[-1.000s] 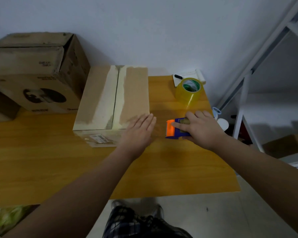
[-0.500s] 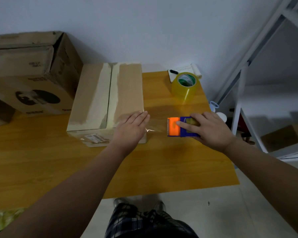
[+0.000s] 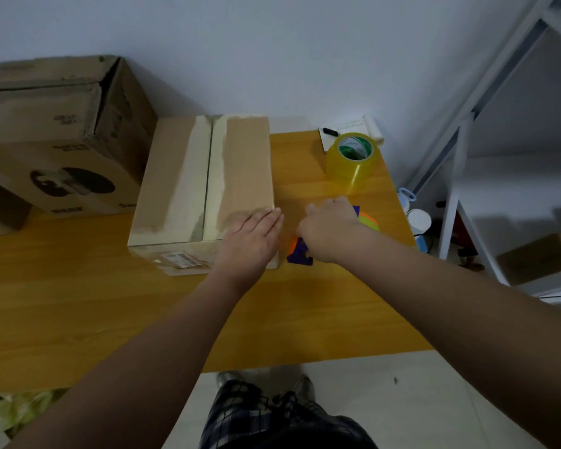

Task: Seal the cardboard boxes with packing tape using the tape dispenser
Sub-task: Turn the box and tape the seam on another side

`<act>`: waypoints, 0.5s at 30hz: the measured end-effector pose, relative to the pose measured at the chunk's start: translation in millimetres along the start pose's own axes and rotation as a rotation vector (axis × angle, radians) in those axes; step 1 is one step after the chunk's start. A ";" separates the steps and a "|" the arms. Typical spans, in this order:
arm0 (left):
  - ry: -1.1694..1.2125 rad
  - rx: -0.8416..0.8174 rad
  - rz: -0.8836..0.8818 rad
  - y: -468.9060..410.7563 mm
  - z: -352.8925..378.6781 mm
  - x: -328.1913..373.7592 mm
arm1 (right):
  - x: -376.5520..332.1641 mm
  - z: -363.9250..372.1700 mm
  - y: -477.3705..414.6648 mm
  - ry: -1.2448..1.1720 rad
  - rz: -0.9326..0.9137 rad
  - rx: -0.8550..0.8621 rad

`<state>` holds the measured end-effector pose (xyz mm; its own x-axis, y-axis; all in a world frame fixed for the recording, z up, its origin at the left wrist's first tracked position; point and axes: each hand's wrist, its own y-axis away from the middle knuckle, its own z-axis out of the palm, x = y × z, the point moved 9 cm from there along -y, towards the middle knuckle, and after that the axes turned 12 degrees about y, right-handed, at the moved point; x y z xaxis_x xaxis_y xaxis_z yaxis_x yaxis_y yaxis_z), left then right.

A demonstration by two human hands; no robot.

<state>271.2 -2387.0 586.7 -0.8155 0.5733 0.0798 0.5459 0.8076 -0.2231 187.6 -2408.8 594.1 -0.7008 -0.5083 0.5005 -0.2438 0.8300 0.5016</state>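
A flat cardboard box with a pale taped centre seam lies on the wooden table. My left hand presses flat, fingers straight, on the box's near right corner. Just to its right, my right hand grips the blue and orange tape dispenser, which is mostly hidden under the hand and sits close to the box's right side. Any tape stretched between dispenser and box is too faint to make out.
A larger brown box stands at the back left. A yellow tape roll and a notepad with a pen sit at the table's back right. A white metal shelf frame stands right of the table.
My right hand has turned and brought the dispenser left, from a gap away to right beside the box's corner. My left hand stays pressed on the box.
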 end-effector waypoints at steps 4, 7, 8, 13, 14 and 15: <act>-0.001 -0.021 -0.016 0.7 0.4 -0.8 | 2.7 15.3 -2.4 0.081 -0.020 -0.089; -0.026 -0.055 -0.038 1.4 2.8 -2.9 | 21.4 59.5 -0.7 -0.090 0.048 -0.083; -0.027 -0.073 -0.052 2.3 4.0 -2.6 | 31.1 72.7 -0.8 -0.256 0.102 -0.048; 0.006 -0.091 -0.127 0.0 1.9 -3.3 | 35.7 138.0 -5.8 -1.474 0.480 -0.026; 0.015 -0.080 -0.130 -1.0 0.6 -3.3 | 27.8 145.1 -6.4 -1.576 0.537 -0.038; 0.030 -0.069 -0.133 -2.0 -1.0 -3.2 | 16.8 150.7 -8.2 -1.617 0.559 -0.056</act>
<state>272.9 -2390.3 587.8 -0.8758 0.4639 0.1332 0.4466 0.8836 -0.1410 76.9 -2389.5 492.0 -0.6084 0.5800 -0.5417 0.2452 0.7866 0.5668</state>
